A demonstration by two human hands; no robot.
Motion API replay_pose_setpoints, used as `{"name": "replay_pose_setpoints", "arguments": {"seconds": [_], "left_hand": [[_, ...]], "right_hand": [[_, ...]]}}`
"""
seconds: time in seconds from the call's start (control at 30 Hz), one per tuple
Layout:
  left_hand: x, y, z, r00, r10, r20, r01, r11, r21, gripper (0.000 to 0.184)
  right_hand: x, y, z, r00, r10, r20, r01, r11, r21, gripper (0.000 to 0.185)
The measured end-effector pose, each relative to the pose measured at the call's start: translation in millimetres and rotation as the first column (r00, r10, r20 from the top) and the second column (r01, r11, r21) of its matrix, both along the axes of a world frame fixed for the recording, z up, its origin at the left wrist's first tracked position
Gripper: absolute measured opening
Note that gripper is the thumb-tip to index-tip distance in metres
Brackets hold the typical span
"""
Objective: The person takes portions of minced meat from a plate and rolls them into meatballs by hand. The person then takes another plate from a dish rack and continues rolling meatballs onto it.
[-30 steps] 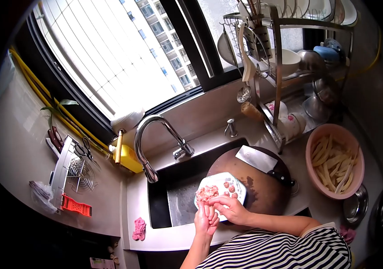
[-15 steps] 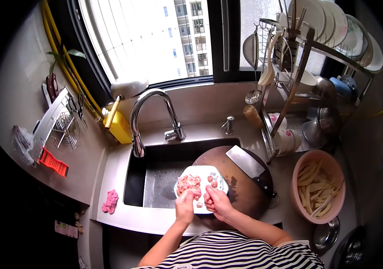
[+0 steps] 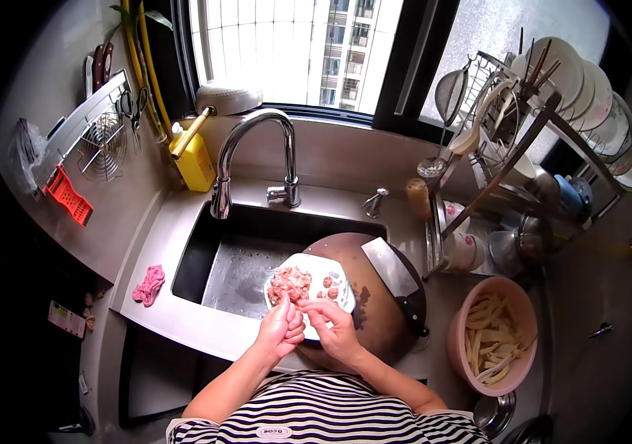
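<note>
Head-worn camera looks forward and down at the sink [image 3: 238,270].

Bright daylight from the window [image 3: 279,55] blows out its panes; fisheye edges curve into black, perhaps hiding detail.

Both forearms reach forward from the short striped sleeves [image 3: 434,429] and angle inward until the hands nearly meet in front of the body; the left hand [image 3: 282,328] is curled into a loose fist, its thumb uppermost and pointing away from the body; the right hand [image 3: 333,325] sits just beside it, palm down, fingers bent and thumb and fingertips drawn together toward the left; both wrists are bare.
</note>
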State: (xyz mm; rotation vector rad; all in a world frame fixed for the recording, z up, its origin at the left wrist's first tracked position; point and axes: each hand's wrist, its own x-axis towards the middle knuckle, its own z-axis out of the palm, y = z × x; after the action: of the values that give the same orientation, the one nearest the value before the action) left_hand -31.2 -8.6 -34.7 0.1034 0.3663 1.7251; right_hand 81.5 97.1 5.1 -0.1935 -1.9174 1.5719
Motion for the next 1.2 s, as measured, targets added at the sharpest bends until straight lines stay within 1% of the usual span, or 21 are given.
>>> {"name": "replay_pose_setpoints", "arguments": {"seconds": [0.03,0.07,0.1,0.17,0.2,0.27,0.33,0.4,0.43,0.47,0.53,0.57,0.6,0.67,0.7,0.73,0.83,1.0,1.07,1.13,1.2], "left_hand": [[4.6,0.4,27.3,0.990,0.048,-0.135,-0.063,0.992,-0.112,0.045],[9.1,3.9,24.3,0.872,0.141,-0.469,-0.227,0.965,-0.131,0.042],[13.4,7.5,18.5,0.637,0.191,-0.747,-0.385,0.918,-0.093,0.040],[31.6,17.9,48.5,0.047,0.295,-0.954,-0.528,0.818,0.227,0.027],[21.5,13.5,58.6,-0.480,0.145,-0.865,-0.380,0.855,0.354,0.020],[21.9,13.6,58.8,-0.532,0.087,-0.843,-0.302,0.910,0.284,0.018],[18.1,15.9,54.8,-0.576,0.145,-0.805,-0.301,0.877,0.374,0.020],[14.3,12.2,48.0,-0.378,0.147,-0.914,-0.366,0.883,0.293,0.025],[15.4,8.8,51.9,-0.206,0.128,-0.970,-0.462,0.861,0.212,0.028],[15.2,7.1,55.7,-0.032,0.127,-0.991,-0.545,0.829,0.124,0.031],[10.5,10.0,38.8,0.204,0.196,-0.959,-0.631,0.776,0.024,0.038],[9.8,7.7,41.5,0.485,0.136,-0.864,-0.576,0.793,-0.198,0.042],[9.4,7.4,37.4,0.648,0.161,-0.745,-0.516,0.812,-0.272,0.043],[11.4,8.2,23.4,0.907,0.209,-0.366,-0.348,0.861,-0.370,0.043],[14.4,9.3,17.3,0.964,0.184,-0.194,-0.247,0.888,-0.389,0.044],[14.8,10.6,2.3,0.988,0.152,-0.039,-0.156,0.920,-0.359,0.044],[23.0,9.6,36.0,0.957,0.245,0.155,-0.194,0.939,-0.283,0.039],[15.0,6.6,30.6,0.983,0.173,-0.055,-0.181,0.915,-0.362,0.043],[13.4,2.1,33.5,0.973,0.159,-0.166,-0.197,0.948,-0.248,0.050],[18.3,4.3,46.0,0.880,0.218,-0.421,-0.338,0.911,-0.235,0.055],[27.7,16.3,47.6,0.626,0.334,-0.705,-0.561,0.820,-0.110,0.055]], "right_hand": [[0.1,1.1,-8.3,0.997,0.058,0.043,-0.045,0.966,-0.254,0.017],[-0.5,1.6,-9.7,0.989,0.126,0.072,-0.074,0.867,-0.493,0.021],[-0.7,1.0,-7.4,0.981,0.177,0.077,-0.081,0.740,-0.667,0.030],[-0.9,1.2,-17.5,0.959,0.278,-0.060,-0.165,0.372,-0.913,0.034],[-1.4,-3.0,-22.7,0.959,0.249,-0.133,-0.178,0.166,-0.970,0.035],[-7.0,-4.1,-36.7,0.945,0.289,-0.153,-0.176,0.053,-0.983,0.041],[-10.8,-0.9,-37.0,0.932,0.310,-0.188,-0.201,0.011,-0.980,0.044],[-10.2,-2.4,-4.8,0.959,0.282,-0.034,-0.064,0.099,-0.993,0.041],[-6.7,12.6,-34.3,0.868,0.404,-0.287,-0.298,-0.037,-0.954,0.039],[-6.8,7.7,-7.7,0.924,0.382,0.010,-0.042,0.129,-0.991,0.039],[-5.4,1.5,9.1,0.943,0.331,-0.035,-0.159,0.358,-0.920,0.043],[-6.8,-3.3,12.3,0.961,0.274,-0.021,-0.169,0.526,-0.833,0.044],[-8.5,-6.5,12.7,0.977,0.212,-0.025,-0.166,0.680,-0.714,0.045],[-13.4,-14.6,13.4,0.981,0.152,-0.123,-0.178,0.956,-0.234,0.038],[-12.1,-21.9,15.6,0.993,0.087,-0.082,-0.091,0.995,-0.036,0.032],[-7.6,-10.9,10.8,0.994,0.098,0.037,-0.105,0.920,0.378,0.019],[-12.9,-21.5,27.3,0.993,0.119,0.025,-0.110,0.790,0.603,0.012],[-5.0,-14.7,21.3,0.998,0.009,-0.065,0.013,0.942,0.335,0.016],[-4.4,-10.3,6.5,1.000,-0.029,-0.013,0.027,0.995,-0.101,0.026],[-3.8,-3.9,-2.7,0.996,0.027,0.089,0.021,0.867,-0.497,0.036],[-5.5,2.1,-12.7,0.986,0.166,0.018,-0.078,0.552,-0.830,0.036]]}}
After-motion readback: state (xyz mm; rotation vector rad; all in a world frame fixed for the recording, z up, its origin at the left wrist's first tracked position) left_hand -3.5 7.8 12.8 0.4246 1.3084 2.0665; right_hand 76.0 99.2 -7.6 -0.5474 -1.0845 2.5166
